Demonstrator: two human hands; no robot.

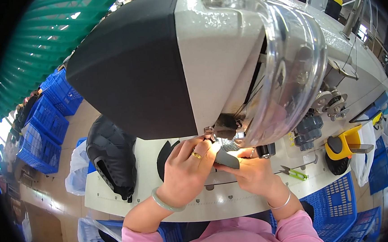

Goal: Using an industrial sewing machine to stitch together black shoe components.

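At the white and black sewing machine (219, 33), both of my hands meet close under the needle area. A dark grey piece of material (227, 158) is pinched between them, its rounded end sticking out toward me. My left hand (189, 164) presses on its left side with bent fingers, wearing a gold ring and a pale bangle on the wrist. My right hand (254, 173) grips it from the right, fingertips partly hidden behind the material. Black material (163, 159) lies beside my left hand. The needle point is hidden by my fingers and the machine head.
Over the needle area curves a clear plastic guard (289, 69). Green-handled thread snips (294, 172) lie right of my right hand, before a yellow holder (337, 147). A bulky black padded piece (113, 158) rests at the table's left. Blue crates (50, 117) stand on the floor.
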